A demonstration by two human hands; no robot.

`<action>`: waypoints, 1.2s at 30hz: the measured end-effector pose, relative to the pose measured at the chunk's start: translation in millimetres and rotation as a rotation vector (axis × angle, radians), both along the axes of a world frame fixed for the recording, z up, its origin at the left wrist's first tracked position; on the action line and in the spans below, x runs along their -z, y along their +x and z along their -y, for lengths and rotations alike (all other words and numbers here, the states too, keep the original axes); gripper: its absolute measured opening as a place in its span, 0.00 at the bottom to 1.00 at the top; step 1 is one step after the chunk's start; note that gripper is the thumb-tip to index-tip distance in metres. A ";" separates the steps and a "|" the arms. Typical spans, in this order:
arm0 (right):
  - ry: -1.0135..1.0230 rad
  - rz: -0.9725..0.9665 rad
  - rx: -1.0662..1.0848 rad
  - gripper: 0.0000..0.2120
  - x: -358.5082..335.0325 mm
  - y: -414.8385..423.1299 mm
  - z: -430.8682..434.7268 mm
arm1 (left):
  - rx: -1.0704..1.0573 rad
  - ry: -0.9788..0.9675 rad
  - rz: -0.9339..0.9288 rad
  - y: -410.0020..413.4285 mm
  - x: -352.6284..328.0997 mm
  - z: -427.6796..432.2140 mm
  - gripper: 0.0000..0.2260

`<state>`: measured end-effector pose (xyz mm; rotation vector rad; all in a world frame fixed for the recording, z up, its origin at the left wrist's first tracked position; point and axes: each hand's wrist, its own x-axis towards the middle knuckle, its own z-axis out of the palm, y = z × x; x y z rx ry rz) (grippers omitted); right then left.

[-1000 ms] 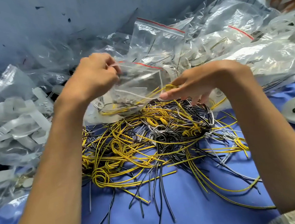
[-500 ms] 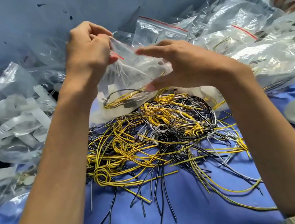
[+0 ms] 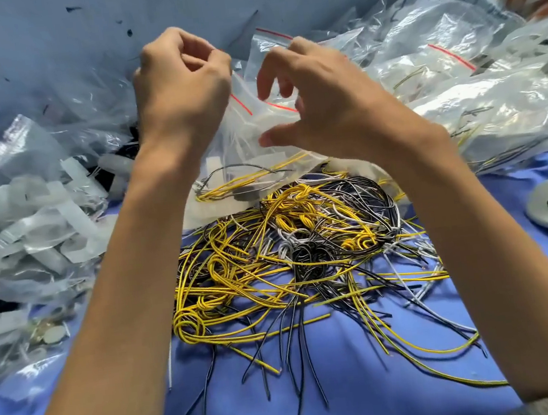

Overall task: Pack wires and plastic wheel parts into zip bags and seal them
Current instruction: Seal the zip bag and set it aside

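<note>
Holding the zip bag [image 3: 244,142] up above the pile of wires [image 3: 289,257] on the blue cloth [image 3: 356,386], with the left hand [image 3: 182,91] clamped on its top corner. Poising the right hand [image 3: 324,97] at the bag's mouth, fingers curled, thumb spread away below them; hard telling whether pinching the plastic or only touching it. Carrying a few yellow and grey wires and a dark round part [image 3: 247,195] in the bottom of the bag. Likely closing the red strip [image 3: 241,104] now. Probably paying to be pulling the mouth taut from the left corner, pinching both lips together just beside that hand, then sliding along the strip to its far end, keeping wire ends well below the seal.
</note>
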<state>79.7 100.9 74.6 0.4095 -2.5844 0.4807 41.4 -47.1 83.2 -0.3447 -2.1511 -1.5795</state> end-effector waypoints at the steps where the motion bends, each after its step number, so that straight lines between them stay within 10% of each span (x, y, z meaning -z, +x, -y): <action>1: 0.005 -0.015 0.010 0.20 -0.3 -0.2 2.3 | -0.002 -0.014 0.003 2.0 -1.0 -2.2 0.03; 11: -0.194 0.105 -0.026 0.08 0.2 -1.3 -17.7 | 0.549 -0.195 0.239 -6.8 6.8 8.5 0.14; 15: -0.234 0.114 0.004 0.04 2.2 -4.2 -24.1 | 0.461 -0.856 0.369 -22.3 33.7 22.8 0.34; 22: -0.147 0.175 0.022 0.09 9.9 -10.6 -24.6 | 0.257 -1.335 0.350 -24.6 41.7 20.3 0.17; 29: -0.321 0.263 0.036 0.04 12.0 -13.1 -42.7 | 0.605 -0.787 0.444 9.0 3.7 15.1 0.24; 36: -0.438 0.497 -0.068 0.05 14.2 -11.6 -45.6 | 0.167 -0.662 0.131 -22.8 23.0 20.9 0.11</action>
